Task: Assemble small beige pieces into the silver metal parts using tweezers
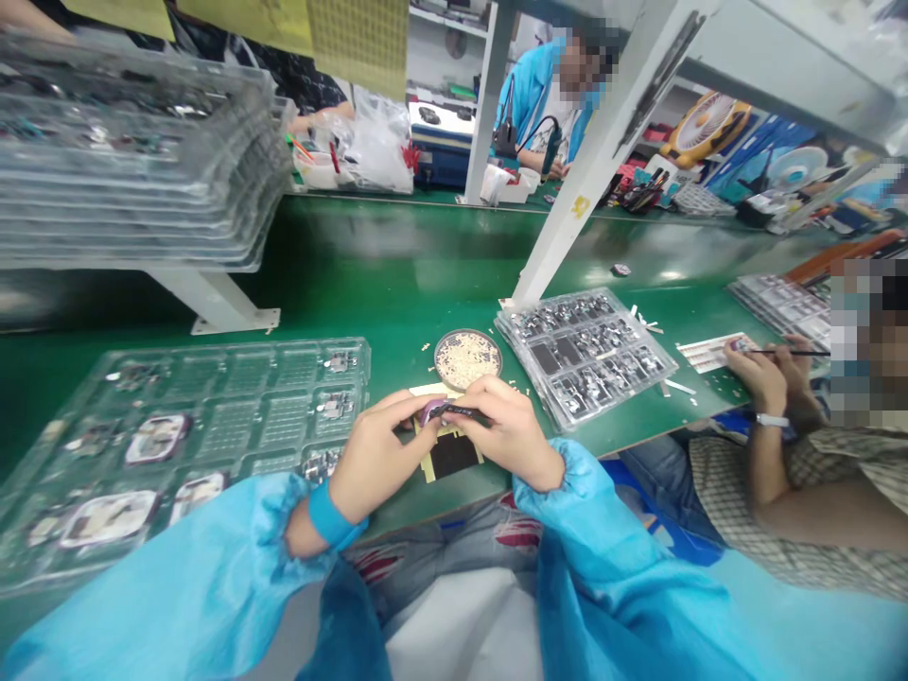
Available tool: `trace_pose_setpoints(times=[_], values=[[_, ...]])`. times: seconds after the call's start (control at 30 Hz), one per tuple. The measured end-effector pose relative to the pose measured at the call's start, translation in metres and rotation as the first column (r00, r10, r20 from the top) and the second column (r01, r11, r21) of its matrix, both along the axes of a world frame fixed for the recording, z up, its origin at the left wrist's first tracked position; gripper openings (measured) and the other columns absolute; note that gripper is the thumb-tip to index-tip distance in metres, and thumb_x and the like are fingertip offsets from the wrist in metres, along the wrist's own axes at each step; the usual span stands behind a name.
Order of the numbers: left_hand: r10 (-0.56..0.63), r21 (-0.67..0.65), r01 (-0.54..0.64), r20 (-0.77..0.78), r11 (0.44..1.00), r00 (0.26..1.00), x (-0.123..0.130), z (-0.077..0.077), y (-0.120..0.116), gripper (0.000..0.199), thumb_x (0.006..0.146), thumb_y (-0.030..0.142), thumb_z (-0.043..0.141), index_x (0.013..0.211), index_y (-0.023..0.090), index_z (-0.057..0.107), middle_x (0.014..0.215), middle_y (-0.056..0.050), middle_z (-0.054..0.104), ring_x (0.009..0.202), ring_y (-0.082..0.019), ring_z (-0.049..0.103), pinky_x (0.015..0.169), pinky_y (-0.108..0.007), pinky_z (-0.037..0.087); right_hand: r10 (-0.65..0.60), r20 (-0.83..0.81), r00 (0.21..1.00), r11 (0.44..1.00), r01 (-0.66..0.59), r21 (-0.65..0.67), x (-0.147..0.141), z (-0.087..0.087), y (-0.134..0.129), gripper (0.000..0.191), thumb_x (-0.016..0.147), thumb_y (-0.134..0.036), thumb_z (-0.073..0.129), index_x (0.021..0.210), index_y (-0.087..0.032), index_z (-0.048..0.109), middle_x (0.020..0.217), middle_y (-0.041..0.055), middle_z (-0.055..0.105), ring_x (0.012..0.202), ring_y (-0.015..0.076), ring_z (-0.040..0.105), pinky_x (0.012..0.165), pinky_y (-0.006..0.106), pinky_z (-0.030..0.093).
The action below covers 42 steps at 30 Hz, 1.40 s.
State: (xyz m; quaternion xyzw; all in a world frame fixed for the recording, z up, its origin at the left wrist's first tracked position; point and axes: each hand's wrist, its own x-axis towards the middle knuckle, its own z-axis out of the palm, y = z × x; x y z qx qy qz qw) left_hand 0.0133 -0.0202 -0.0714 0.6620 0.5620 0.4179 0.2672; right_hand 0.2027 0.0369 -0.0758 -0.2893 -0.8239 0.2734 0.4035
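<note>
Head view: our left hand [387, 446] pinches a small purple-edged part [431, 410] at its fingertips, just beside our right hand [507, 427], which grips a slim black tool [462, 411] against it. We hold both above the green desk [398, 497] near its front edge, close to a round dish of small cream pieces [467, 359].

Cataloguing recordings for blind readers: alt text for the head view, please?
Two bare hands, left and right, hold a small purple part and a black tool over a green bench, between a clear compartment tray and stacked trays of parts.
</note>
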Motion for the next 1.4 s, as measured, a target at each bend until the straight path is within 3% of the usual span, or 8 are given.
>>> trace_pose_setpoints(times=[0.23,0.4,0.57,0.7,0.83,1.0,1.17,1.4], values=[[-0.086,-0.085,0.075,-0.128,0.994,0.988,-0.005,0.012,0.019,0.025,0.090,0.024,0.059,0.114,0.023,0.068,0.088,-0.001,0.070,0.076,-0.018,0.064,0.067,-0.026,0.048,0.047,0.029,0.998,0.998,-0.046,-0.032,0.007,0.007,0.014,0.009,0.094,-0.028,0.064,0.095,-0.020,0.067,0.089,0.0058,0.063,0.085,0.0188,0.061,0.075,0.031,0.050],[0.166,-0.093,-0.217,-0.388,0.972,0.907,-0.054,0.035,0.105,0.027,0.091,0.023,0.059,0.117,0.019,0.065,0.095,-0.009,0.073,0.090,-0.026,0.067,0.083,-0.036,0.047,-0.271,0.160,0.949,0.962,0.264,0.065,0.016,-0.005,0.048,0.017,0.096,-0.030,0.055,0.090,-0.018,0.066,0.089,0.0081,0.064,0.086,0.0222,0.061,0.079,0.036,0.048],[0.271,-0.125,-0.361,-0.451,0.924,0.850,-0.102,0.039,0.162,0.038,0.092,0.025,0.060,0.125,0.007,0.064,0.128,-0.024,0.063,0.122,-0.036,0.055,0.103,-0.048,0.038,-0.332,0.155,0.930,0.943,0.326,0.067,0.023,-0.013,0.054,0.020,0.090,-0.035,0.066,0.081,-0.017,0.067,0.084,0.0068,0.065,0.080,0.0216,0.062,0.075,0.035,0.048],[0.184,-0.127,-0.260,-0.429,0.957,0.884,-0.125,0.049,0.116,0.049,0.096,0.035,0.052,0.139,0.012,0.055,0.136,-0.017,0.062,0.120,-0.027,0.058,0.103,-0.036,0.041,-0.309,0.002,0.951,0.951,0.309,-0.021,0.036,-0.012,0.029,0.022,0.094,-0.034,0.063,0.079,-0.018,0.066,0.083,0.0058,0.065,0.077,0.0188,0.060,0.069,0.031,0.046],[0.040,-0.283,-0.190,-0.463,0.940,0.885,-0.173,0.062,0.022,0.040,0.093,0.049,0.049,0.103,0.019,0.075,0.091,-0.005,0.077,0.081,-0.023,0.070,0.076,-0.030,0.051,-0.191,0.035,0.981,0.980,0.193,-0.052,0.053,-0.018,0.006,0.016,0.096,-0.030,0.060,0.091,-0.019,0.071,0.095,0.0068,0.068,0.089,0.0198,0.064,0.081,0.032,0.048],[0.182,-0.179,-0.534,-0.812,0.827,0.555,-0.236,0.040,-0.059,0.038,0.086,0.044,0.052,0.104,0.019,0.074,0.088,-0.009,0.072,0.082,-0.030,0.068,0.072,-0.034,0.048,-0.160,0.061,0.985,0.986,0.162,-0.045,0.062,-0.026,0.000,0.023,0.097,-0.033,0.059,0.083,-0.019,0.073,0.088,0.0067,0.067,0.082,0.0192,0.063,0.075,0.031,0.048],[0.112,-0.199,-0.407,-0.773,0.892,0.624,-0.252,0.017,-0.067,0.052,0.086,0.050,0.052,0.124,0.019,0.069,0.086,-0.007,0.062,0.086,-0.024,0.062,0.082,-0.030,0.047,-0.324,-0.006,0.946,0.893,0.304,-0.332,0.064,-0.033,0.005,0.035,0.098,-0.046,0.054,0.083,-0.019,0.070,0.069,0.0026,0.066,0.057,0.0140,0.059,0.056,0.026,0.048],[0.209,-0.230,-0.468,-0.671,0.853,0.712,-0.250,0.025,-0.058,0.055,0.075,0.070,0.058,0.091,0.018,0.063,0.078,0.003,0.061,0.076,-0.016,0.055,0.074,-0.022,0.040,-0.058,-0.197,0.979,0.875,-0.045,-0.482,0.056,-0.019,0.000,0.022,0.094,-0.041,0.063,0.097,-0.020,0.071,0.095,0.0065,0.068,0.079,0.0161,0.066,0.070,0.028,0.057]])
